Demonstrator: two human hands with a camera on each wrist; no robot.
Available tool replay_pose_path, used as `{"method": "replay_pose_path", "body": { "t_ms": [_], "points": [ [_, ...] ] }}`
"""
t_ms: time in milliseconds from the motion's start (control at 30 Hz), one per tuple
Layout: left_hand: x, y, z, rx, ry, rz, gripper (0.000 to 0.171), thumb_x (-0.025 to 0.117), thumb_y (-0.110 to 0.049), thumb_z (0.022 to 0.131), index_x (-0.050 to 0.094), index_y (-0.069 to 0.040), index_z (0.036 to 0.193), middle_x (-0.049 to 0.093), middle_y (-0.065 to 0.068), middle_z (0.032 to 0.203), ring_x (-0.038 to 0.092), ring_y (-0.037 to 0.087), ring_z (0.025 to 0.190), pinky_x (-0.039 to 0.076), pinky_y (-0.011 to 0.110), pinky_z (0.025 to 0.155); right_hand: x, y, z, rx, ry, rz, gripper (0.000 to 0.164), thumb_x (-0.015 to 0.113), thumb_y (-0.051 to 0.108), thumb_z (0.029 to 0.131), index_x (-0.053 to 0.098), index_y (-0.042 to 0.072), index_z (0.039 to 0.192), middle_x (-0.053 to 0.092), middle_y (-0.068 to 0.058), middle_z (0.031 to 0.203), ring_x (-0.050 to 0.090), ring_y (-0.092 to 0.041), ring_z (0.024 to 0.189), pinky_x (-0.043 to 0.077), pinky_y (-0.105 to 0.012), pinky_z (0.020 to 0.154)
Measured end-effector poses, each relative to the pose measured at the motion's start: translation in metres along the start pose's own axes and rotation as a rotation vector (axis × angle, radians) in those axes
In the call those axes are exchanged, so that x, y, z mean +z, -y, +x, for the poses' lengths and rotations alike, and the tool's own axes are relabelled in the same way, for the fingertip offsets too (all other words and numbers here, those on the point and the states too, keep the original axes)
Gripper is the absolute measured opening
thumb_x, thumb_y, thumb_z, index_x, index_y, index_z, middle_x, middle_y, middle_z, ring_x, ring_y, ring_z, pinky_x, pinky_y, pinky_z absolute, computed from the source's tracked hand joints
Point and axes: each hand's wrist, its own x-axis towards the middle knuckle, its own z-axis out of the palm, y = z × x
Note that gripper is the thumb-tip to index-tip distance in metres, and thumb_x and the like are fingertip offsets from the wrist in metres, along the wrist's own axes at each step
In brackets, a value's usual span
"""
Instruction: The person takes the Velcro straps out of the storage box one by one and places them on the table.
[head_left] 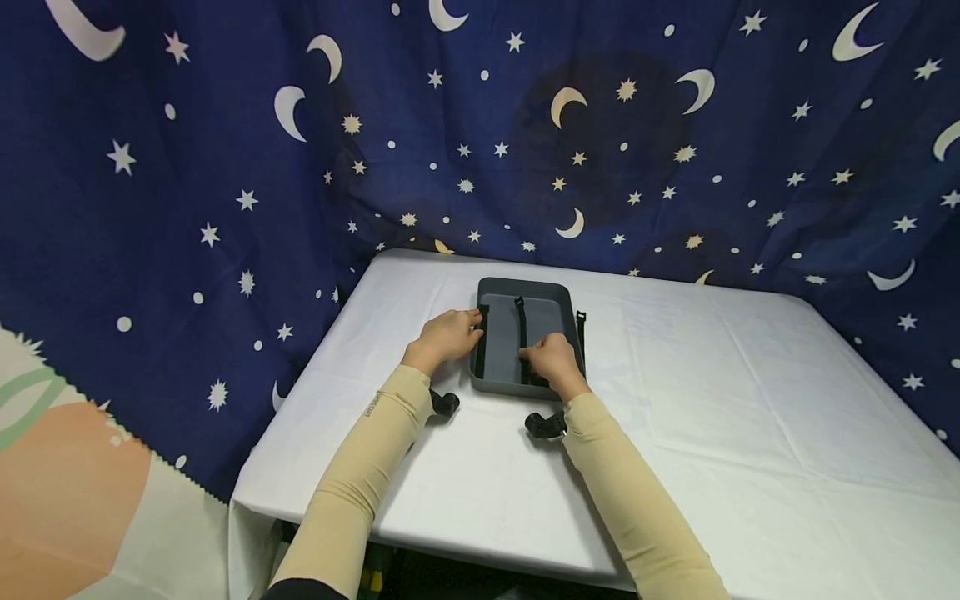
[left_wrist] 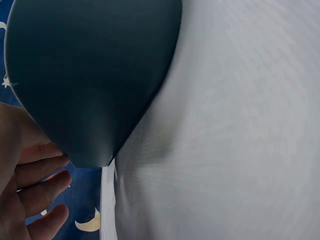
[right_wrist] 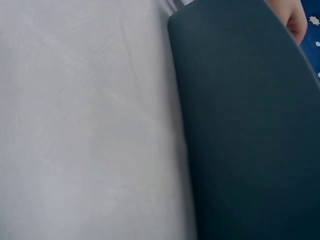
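Note:
A shallow dark grey tray (head_left: pixel 497 387) lies on the white cloth. Inside it, one black strap (head_left: pixel 522 321) with a small loop at its far end runs lengthwise down the middle. My right hand (head_left: pixel 555 362) reaches over the near right rim and pinches this strap towards its near end. Another black strap (head_left: pixel 483 346) lies along the left inner side. Beside its far part, my left hand (head_left: pixel 448 335) is at the left rim, fingers loosely bent and spread in the left wrist view. A third black strap (head_left: pixel 581 329) lies along the right side of the tray.
White cloth (head_left: pixel 720 400) covers the table, its front edge towards me. A dark blue curtain (head_left: pixel 465 100) with moons and stars hangs behind and to the left. Black wrist-worn devices (head_left: pixel 545 425) stick out below both wrists, close to the tray's near edge.

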Motion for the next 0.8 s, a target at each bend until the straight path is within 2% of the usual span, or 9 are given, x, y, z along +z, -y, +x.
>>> {"method": "replay_pose_path", "body": {
  "t_ms": [167, 333, 533, 800],
  "points": [
    [0.001, 0.001, 0.0, 0.0, -0.005, 0.003, 0.046, 0.052, -0.03, 0.105, 0.052, -0.013, 0.147, 0.044, 0.002, 0.158, 0.042, 0.024, 0.145, 0.039, 0.046, 0.118, -0.003, -0.003, -0.002, -0.027, -0.007, 0.066, 0.042, 0.067, 0.02, 0.096, 0.055, 0.011, 0.057, 0.058, 0.0, 0.058, 0.055, -0.015, 0.057, 0.041, -0.025, 0.047],
    [0.001, 0.001, 0.001, 0.012, -0.012, 0.01, 0.046, 0.052, -0.029, 0.105, 0.052, -0.011, 0.147, 0.045, 0.003, 0.157, 0.043, 0.025, 0.145, 0.039, 0.046, 0.118, -0.007, -0.007, -0.003, -0.056, -0.023, 0.153, 0.03, 0.068, 0.021, 0.096, 0.067, 0.001, 0.074, 0.058, 0.0, 0.063, 0.056, -0.012, 0.057, 0.051, -0.023, 0.053],
    [0.002, 0.001, 0.001, 0.018, -0.018, 0.01, 0.045, 0.052, -0.029, 0.104, 0.053, -0.011, 0.146, 0.046, 0.004, 0.156, 0.044, 0.025, 0.144, 0.04, 0.046, 0.117, -0.01, -0.011, 0.0, -0.072, -0.036, 0.281, 0.026, 0.065, 0.018, 0.098, 0.067, -0.002, 0.081, 0.058, 0.0, 0.068, 0.054, -0.009, 0.058, 0.052, -0.021, 0.054],
    [0.002, 0.001, 0.0, 0.02, -0.01, 0.01, 0.046, 0.052, -0.028, 0.105, 0.052, -0.01, 0.147, 0.045, 0.004, 0.157, 0.044, 0.025, 0.145, 0.039, 0.046, 0.118, -0.011, -0.014, -0.002, -0.074, -0.035, 0.353, 0.023, 0.064, 0.018, 0.098, 0.066, -0.001, 0.087, 0.058, 0.001, 0.07, 0.054, -0.008, 0.059, 0.051, -0.02, 0.054]
  ]
}}
